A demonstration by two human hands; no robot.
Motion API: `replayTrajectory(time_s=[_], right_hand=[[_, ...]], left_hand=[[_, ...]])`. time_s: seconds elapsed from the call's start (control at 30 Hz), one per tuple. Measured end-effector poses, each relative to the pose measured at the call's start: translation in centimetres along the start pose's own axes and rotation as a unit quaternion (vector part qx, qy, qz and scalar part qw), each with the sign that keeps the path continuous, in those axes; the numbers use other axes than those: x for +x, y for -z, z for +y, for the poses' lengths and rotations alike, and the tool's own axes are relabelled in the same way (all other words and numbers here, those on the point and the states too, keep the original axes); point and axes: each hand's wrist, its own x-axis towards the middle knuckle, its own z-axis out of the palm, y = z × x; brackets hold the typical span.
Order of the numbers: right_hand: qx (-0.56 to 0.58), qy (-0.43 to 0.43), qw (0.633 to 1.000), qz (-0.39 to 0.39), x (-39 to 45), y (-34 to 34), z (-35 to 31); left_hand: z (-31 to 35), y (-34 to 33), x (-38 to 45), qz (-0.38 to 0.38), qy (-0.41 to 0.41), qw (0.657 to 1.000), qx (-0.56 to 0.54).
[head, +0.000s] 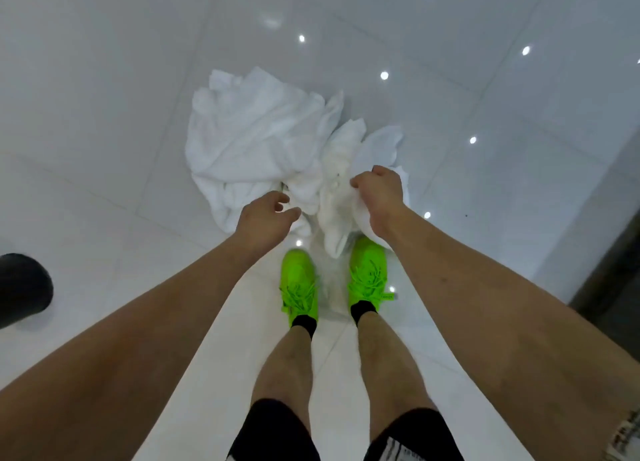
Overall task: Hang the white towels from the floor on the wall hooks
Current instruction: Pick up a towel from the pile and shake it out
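Note:
Crumpled white towels [249,142] lie in a heap on the glossy white tiled floor, just ahead of my feet. My right hand [379,197] is closed on a bunched fold of a white towel [337,204], which is lifted a little and hangs down over my right shoe. My left hand [268,218] hovers beside the heap's near edge, fingers curled apart, holding nothing. No wall hooks are in view.
My bright green shoes [299,284] stand on the tiles right behind the towels. A black rounded object [24,287] sits at the left edge. A dark doorway or threshold [613,252] runs along the right side. Ceiling lights reflect in the floor.

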Motion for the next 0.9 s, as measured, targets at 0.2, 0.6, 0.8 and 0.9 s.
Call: replayTrajectory(time_s=[0.2, 0.6, 0.8, 0.9], right_hand=[[-0.023, 0.142, 0.988, -0.049, -14.0, 4.8, -11.4], [-0.023, 0.347, 0.936, 0.047, -43.8, 22.3, -20.9], [0.033, 0.412, 0.909, 0.054, -55.2, 32.4, -17.7], [0.082, 0.418, 0.902, 0.071, -59.0, 37.7, -13.5]], left_hand=[[11.0, 8.8, -10.3, 0.032, -0.149, 0.988, 0.039], [29.9, 16.8, -36.8, 0.026, -0.505, 0.821, 0.265], [32.4, 13.5, -48.3, 0.033, -0.533, 0.796, 0.285], [32.6, 10.4, -53.4, 0.043, -0.546, 0.782, 0.297]])
